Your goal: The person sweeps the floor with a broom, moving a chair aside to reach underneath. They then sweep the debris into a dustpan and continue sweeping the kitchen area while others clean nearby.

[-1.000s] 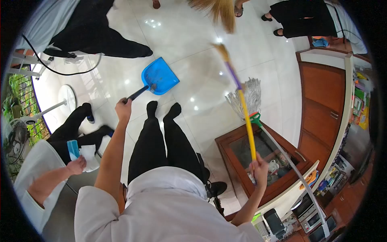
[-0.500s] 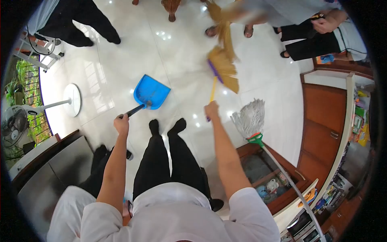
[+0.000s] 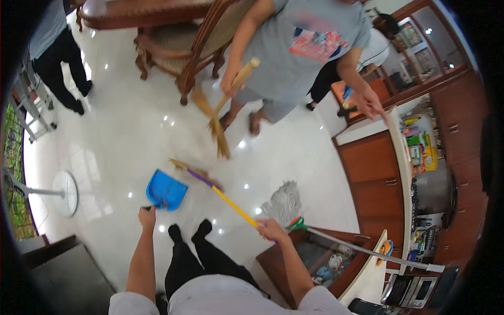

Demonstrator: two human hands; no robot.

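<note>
My left hand (image 3: 147, 216) is closed round the dark handle of a blue dustpan (image 3: 167, 189), which lies on the floor ahead of my feet with some dark debris near its handle end. In my right hand (image 3: 271, 230) is the yellow handle of a broom (image 3: 231, 203). The broom slants away to the left, and its purple collar and blurred straw bristles come down just right of the dustpan. A grey string mop (image 3: 284, 202) with a green clamp stands close to my right hand, its pole reaching over the wooden cabinet.
A person in a grey shirt (image 3: 315, 58) stands ahead, holding another straw broom (image 3: 217, 126). Behind are a carved chair (image 3: 184, 58) and wooden table (image 3: 136, 14). Another person (image 3: 60, 63) and a white fan base (image 3: 65, 193) are left. Cabinets (image 3: 374, 178) line the right.
My view has lifted and shifted, bringing the table, chair and the grey-shirted person into sight. The broom has swung left, its bristles now beside the dustpan. Both hands keep their holds.
</note>
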